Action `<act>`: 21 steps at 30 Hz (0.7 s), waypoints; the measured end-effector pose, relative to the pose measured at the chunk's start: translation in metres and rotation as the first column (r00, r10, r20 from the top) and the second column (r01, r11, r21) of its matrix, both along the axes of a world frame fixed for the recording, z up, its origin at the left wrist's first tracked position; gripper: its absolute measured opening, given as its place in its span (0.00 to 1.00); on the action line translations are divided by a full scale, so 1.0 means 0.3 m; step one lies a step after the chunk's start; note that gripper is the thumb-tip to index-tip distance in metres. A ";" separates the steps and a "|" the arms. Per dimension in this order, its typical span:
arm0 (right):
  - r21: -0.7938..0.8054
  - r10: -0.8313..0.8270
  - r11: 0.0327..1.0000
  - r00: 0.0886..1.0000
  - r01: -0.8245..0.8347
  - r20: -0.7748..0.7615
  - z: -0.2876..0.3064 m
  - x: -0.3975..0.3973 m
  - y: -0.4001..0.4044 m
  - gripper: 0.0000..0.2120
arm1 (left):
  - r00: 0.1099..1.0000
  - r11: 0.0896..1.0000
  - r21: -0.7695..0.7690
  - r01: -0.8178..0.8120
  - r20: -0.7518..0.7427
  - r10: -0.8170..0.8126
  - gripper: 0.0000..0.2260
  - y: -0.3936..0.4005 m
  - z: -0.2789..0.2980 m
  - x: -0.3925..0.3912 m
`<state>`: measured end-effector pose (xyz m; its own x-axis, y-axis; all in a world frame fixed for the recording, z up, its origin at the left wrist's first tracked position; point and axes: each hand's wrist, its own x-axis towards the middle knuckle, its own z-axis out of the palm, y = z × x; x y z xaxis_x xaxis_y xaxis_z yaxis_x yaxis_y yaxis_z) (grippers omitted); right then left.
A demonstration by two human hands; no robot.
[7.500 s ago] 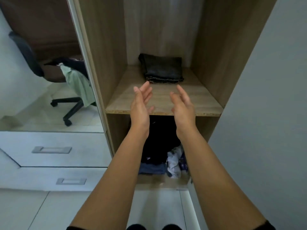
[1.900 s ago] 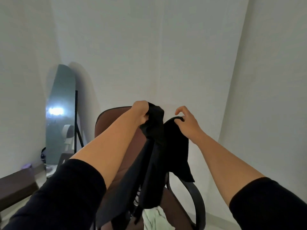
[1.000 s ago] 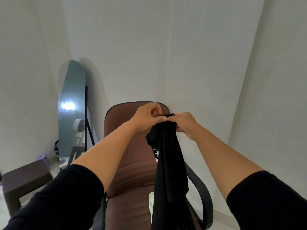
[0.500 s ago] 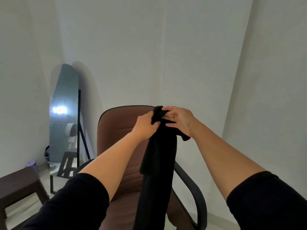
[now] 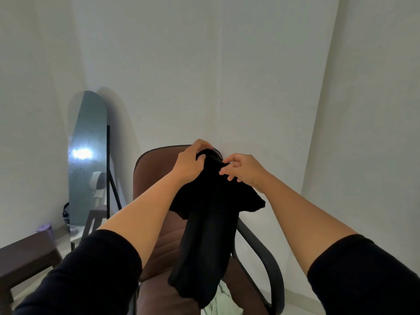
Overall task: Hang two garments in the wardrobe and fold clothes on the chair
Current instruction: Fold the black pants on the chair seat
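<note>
A black garment (image 5: 209,226) hangs bunched in front of me, above the brown office chair (image 5: 156,226). My left hand (image 5: 191,163) grips its top edge from the left, fingers curled over the cloth. My right hand (image 5: 243,170) pinches the same top edge from the right, close beside the left hand. The garment's lower end hangs down over the chair seat. A pale green garment (image 5: 221,301) lies on the seat, partly hidden behind the black one.
A tall arched mirror (image 5: 87,160) leans against the left wall on a black stand. A dark brown stool (image 5: 25,258) stands at the lower left. White walls close in behind and to the right of the chair, whose black armrest (image 5: 266,258) curves on the right.
Earlier I stood at the wardrobe shelf with both hands free. Over the last second both hands stay at the black garment's top edge and shift their grip; its upper part has spread wider.
</note>
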<state>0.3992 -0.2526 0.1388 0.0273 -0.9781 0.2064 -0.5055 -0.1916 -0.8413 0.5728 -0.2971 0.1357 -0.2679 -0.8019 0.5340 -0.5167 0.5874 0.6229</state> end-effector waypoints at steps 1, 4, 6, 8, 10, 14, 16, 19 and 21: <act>-0.037 -0.023 0.999 1.000 0.022 -0.020 -0.006 0.006 -0.004 0.11 | 1.000 1.000 -0.011 -0.002 0.022 0.002 0.14 0.005 0.001 -0.006; -0.143 -0.093 0.987 0.990 0.078 -0.105 -0.022 0.015 -0.014 0.12 | 0.998 1.000 0.020 0.001 0.064 -0.003 0.15 0.017 0.003 -0.022; -0.162 -0.122 0.982 0.979 0.095 -0.165 -0.026 0.011 -0.017 0.15 | 0.994 0.999 0.034 0.024 0.110 -0.027 0.15 0.018 0.006 -0.021; -0.108 -0.095 0.991 0.978 0.076 -0.187 -0.032 0.002 -0.017 0.14 | 0.991 0.999 0.020 0.027 0.129 -0.029 0.16 0.017 0.012 -0.015; -0.055 -0.018 0.998 0.980 0.007 -0.198 -0.040 -0.001 -0.009 0.07 | 0.992 0.999 0.022 0.026 0.126 -0.029 0.16 0.020 0.018 -0.004; -0.008 0.122 0.992 0.989 -0.123 -0.082 -0.042 0.012 0.020 0.02 | 0.986 0.992 0.076 0.099 0.127 -0.108 0.15 0.019 0.022 0.013; 0.030 0.179 0.983 0.984 -0.179 0.008 -0.037 0.018 0.028 0.04 | 0.979 0.980 0.122 0.159 0.107 -0.172 0.14 0.023 0.021 0.015; 0.106 0.242 0.963 0.967 -0.249 0.080 -0.026 0.026 0.038 0.03 | 0.970 0.966 0.152 0.208 0.096 -0.224 0.14 0.025 0.020 0.018; 0.127 0.263 0.954 0.960 -0.273 0.095 -0.021 0.028 0.035 0.02 | 0.967 0.961 0.156 0.230 0.078 -0.244 0.15 0.030 0.024 0.023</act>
<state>0.4077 -0.2420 0.1325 0.2817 -0.9560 0.0824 -0.3852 -0.1913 -0.9028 0.5798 -0.2881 0.1428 -0.5038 -0.7760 0.3795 -0.4347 0.6074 0.6649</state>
